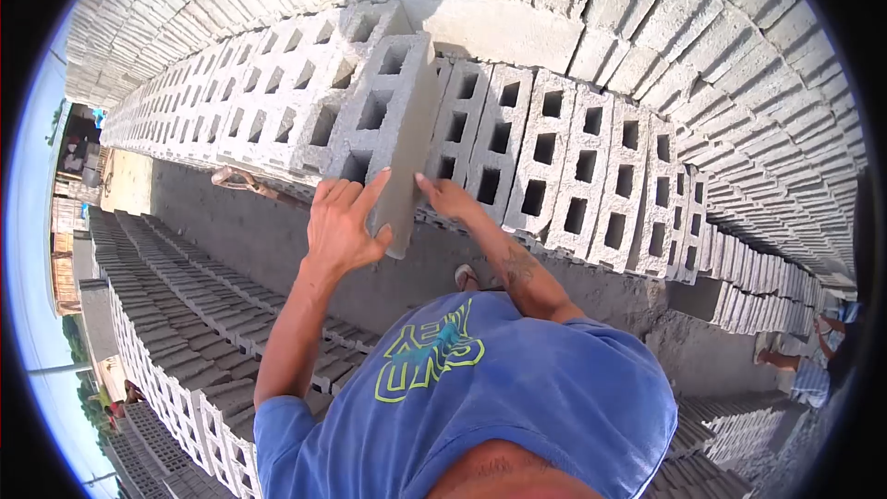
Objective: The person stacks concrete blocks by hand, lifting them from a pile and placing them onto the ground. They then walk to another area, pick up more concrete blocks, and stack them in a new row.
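Note:
A grey hollow concrete block [411, 143] stands tilted above a row of similar blocks [545, 157], its smooth long side facing right and its square holes facing up and left. My left hand [344, 222] is closed on the near end, with the index finger along the edge and the thumb against the side. At the block's right edge is my right hand [445, 197], its thumb tip against the block and its other fingers curled, partly hidden.
Stacked blocks [222, 111] run to the far left, and a high block wall [721, 46] rises behind. Lower rows [203, 296] stand across the ground strip [249, 222] at left. Another person's arm [785, 360] shows at far right. A foot [467, 277] is below the hands.

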A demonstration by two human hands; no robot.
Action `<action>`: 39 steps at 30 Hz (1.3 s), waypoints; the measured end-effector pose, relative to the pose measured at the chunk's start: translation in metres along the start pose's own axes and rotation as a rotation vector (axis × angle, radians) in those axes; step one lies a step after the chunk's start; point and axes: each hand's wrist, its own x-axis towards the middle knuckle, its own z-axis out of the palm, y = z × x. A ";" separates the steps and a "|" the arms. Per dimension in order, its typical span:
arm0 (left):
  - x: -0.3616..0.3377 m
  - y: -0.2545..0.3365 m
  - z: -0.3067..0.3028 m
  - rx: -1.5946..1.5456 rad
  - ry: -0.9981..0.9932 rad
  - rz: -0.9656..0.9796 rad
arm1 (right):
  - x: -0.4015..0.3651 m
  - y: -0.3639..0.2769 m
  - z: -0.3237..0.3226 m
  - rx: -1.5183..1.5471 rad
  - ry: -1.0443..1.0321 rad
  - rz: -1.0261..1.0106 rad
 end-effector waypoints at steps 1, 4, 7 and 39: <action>-0.009 -0.008 0.002 0.000 0.006 0.007 | 0.022 0.008 -0.015 -0.324 0.093 -0.161; -0.031 -0.029 0.018 -0.004 0.041 0.051 | 0.034 -0.013 -0.008 -0.033 0.671 -0.685; -0.056 -0.041 0.034 -0.005 0.047 0.068 | 0.060 -0.019 0.033 0.033 0.581 -0.826; 0.042 -0.052 0.077 0.133 0.186 0.017 | -0.201 0.131 -0.081 -0.140 0.465 -0.573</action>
